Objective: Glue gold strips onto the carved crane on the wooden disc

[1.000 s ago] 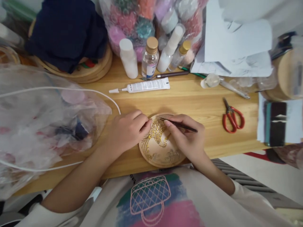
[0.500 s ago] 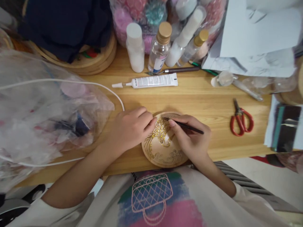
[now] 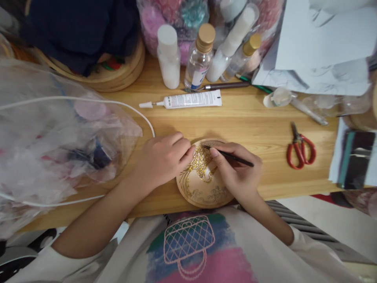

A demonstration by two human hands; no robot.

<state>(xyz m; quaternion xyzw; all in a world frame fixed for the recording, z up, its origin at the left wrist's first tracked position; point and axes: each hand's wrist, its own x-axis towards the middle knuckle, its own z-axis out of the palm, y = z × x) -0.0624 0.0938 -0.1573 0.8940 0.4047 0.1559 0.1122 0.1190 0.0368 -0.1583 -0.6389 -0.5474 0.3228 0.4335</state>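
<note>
A round wooden disc (image 3: 188,192) lies at the table's front edge. It bears a drawn design, partly covered by a gold wire bird (image 3: 200,165), with line-drawn waves below. My right hand (image 3: 240,167) grips dark, slim tweezers (image 3: 235,158), their tip touching or just above the disc's upper part. On the disc's left side rests my left hand (image 3: 166,157), fingers curled and thumb against the forefinger near the gold wire. Whatever those fingers hold, if anything, is hidden.
Behind the disc lies a white glue tube (image 3: 193,100). Several bottles stand farther back, among them a clear one with a gold cap (image 3: 198,59). Red-handled pliers (image 3: 301,151) lie to the right. A plastic bag (image 3: 59,145) and white cable (image 3: 123,104) occupy the left.
Both hands, the tweezers and the disc stay nearly in place. The tweezers' tip shifts very slightly, and the camera view moves a little.
</note>
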